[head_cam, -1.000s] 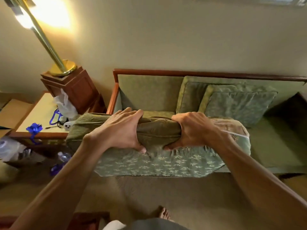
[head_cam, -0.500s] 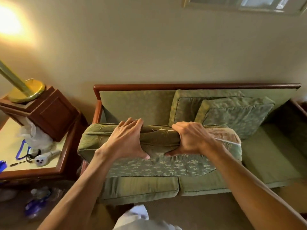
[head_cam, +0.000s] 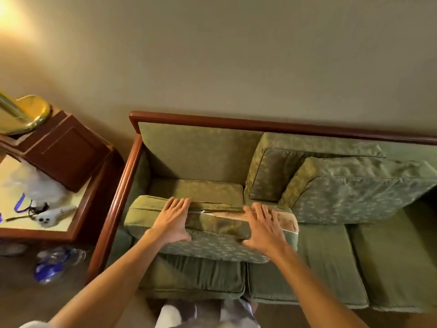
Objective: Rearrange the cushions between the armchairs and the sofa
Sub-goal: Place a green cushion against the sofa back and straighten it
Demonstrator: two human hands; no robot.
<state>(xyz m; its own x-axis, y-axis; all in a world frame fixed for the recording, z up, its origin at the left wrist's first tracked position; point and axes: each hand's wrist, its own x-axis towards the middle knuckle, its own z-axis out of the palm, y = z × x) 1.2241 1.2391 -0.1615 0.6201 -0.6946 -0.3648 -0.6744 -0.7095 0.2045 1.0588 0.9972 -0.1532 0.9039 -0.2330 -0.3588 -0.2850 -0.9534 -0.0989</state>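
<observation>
Both hands lie on one green cushion (head_cam: pixel 208 229): the left hand (head_cam: pixel 171 221) is spread flat over its top edge near the left end, and the right hand (head_cam: pixel 266 227) is spread flat near the right end, fingers straight and pointing toward the sofa back. Neither hand curls round the fabric; they press or rest on it, well apart from each other.

That cushion lies on the left seat of the sofa (head_cam: pixel 236 118), tipped forward, its patterned face toward the person and its zipped edge, partly open, turned up. It does not stand against the backrest; bare backrest shows behind it. To the right, two more cushions (head_cam: pixel 343 185) lean upright against the back, one overlapping the other. The right end of the sofa seat has no cushion on it.

As a judgement: one cushion has reached the sofa and is being set down, so this placement is nearly done but not finished; it looks due to be stood up against the back. No armchair is in view, so how many cushions remain there cannot be told.
</observation>
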